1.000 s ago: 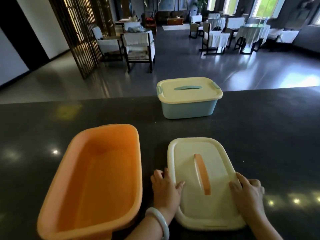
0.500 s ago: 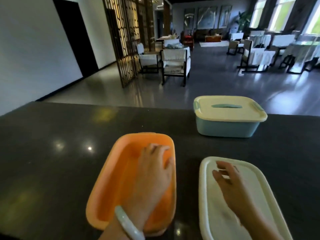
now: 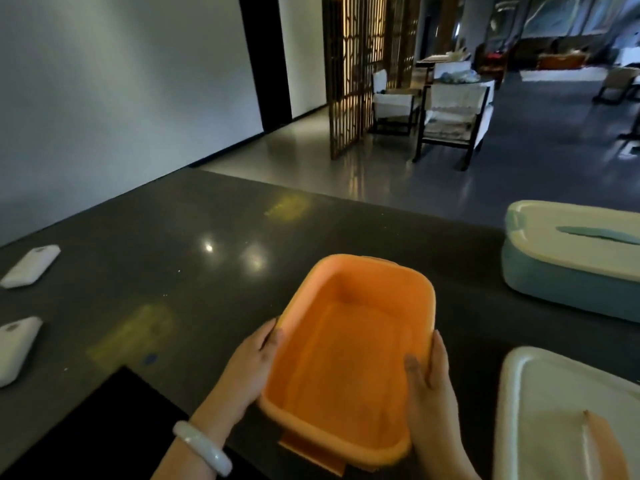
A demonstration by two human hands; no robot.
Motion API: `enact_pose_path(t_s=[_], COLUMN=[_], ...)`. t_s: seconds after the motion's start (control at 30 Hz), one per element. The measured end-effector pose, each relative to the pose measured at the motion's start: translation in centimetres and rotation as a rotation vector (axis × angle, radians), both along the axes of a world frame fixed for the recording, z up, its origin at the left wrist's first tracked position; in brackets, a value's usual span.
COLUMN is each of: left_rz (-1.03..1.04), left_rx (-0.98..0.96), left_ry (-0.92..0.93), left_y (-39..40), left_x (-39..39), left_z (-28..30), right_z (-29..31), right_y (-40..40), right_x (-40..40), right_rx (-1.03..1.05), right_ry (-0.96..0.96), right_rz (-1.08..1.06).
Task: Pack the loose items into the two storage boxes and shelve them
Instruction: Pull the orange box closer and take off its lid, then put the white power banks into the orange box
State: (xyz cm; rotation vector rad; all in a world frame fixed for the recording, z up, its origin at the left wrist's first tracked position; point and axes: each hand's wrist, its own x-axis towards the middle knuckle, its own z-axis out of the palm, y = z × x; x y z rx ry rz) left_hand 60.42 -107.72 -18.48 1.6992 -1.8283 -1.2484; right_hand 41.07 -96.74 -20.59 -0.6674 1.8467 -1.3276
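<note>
An empty orange storage box (image 3: 349, 348) stands open on the dark counter (image 3: 166, 244). My left hand (image 3: 247, 370) grips its left wall and my right hand (image 3: 431, 386) grips its right wall, thumb inside the rim. Its cream lid with an orange handle (image 3: 557, 420) lies flat at the lower right. A blue storage box with a cream lid on it (image 3: 575, 258) sits at the right edge. Two white loose items (image 3: 31, 265) (image 3: 15, 348) lie at the far left of the counter.
A dark rectangular patch (image 3: 104, 427) sits at the counter's near left. Beyond the counter's far edge the floor drops away to a room with a lattice screen (image 3: 349, 74) and white-covered chairs (image 3: 453, 116). A white wall runs along the left.
My view has swung left, bringing the two white items into sight. My right hand left the cream lid and my left hand came out of the box; both now hold the orange box's sides.
</note>
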Motion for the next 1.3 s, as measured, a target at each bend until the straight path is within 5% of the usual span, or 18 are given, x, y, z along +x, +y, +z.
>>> enact_pose_path(t_s=[0.2,0.7,0.9,1.13,1.3], left_rz=[0.068,-0.208,-0.216,0.160,0.449], left_rx=[0.008,-0.058,-0.180,-0.216,-0.188], left_ry=[-0.057,0.030,0.037,-0.052,-0.129], left_y=[-3.2,-6.5,-7.3,-10.2,-10.5], left_x=[4.0,8.1,17.3,34.7,42.7], left_z=[0.0,-0.2,-0.7,-3.0,-5.0], right_z=[0.2,1.0,3.7,5.2,2.1], right_y=[-1.9,-4.1,-6.6,-16.0,-21.3], right_x=[5.3,9.5,12.4,28.3,39.1], right_rx=[-0.036,0.174,0.306,0.075,0.010], right_ry=[0.026,0.179,0.556,0.741,0.661], right_rz=[0.007,-0.160,-0.356,0.204,0.649])
